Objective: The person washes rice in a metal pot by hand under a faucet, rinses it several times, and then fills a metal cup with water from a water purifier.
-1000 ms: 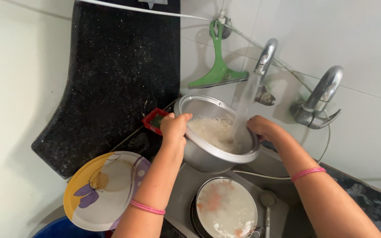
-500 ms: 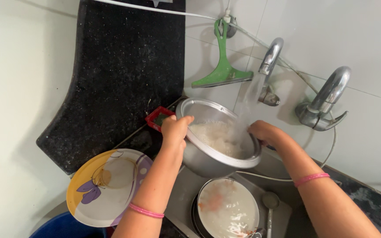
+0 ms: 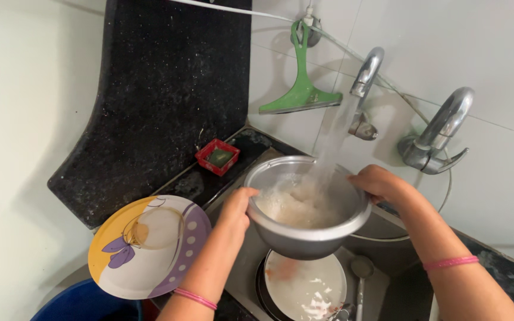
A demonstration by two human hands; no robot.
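A steel bowl (image 3: 307, 223) is held over the sink (image 3: 388, 238) by both hands; its left rim is gripped by the left hand (image 3: 239, 205), fingers closed over the edge; its right rim is clasped by the right hand (image 3: 379, 183); water from the tap (image 3: 367, 74) is poured into foamy white contents; a soiled plate (image 3: 304, 288) lies below; a flowered plate (image 3: 150, 244) rests on the dark tabletop (image 3: 168, 89) beside a red soap dish (image 3: 217, 156).
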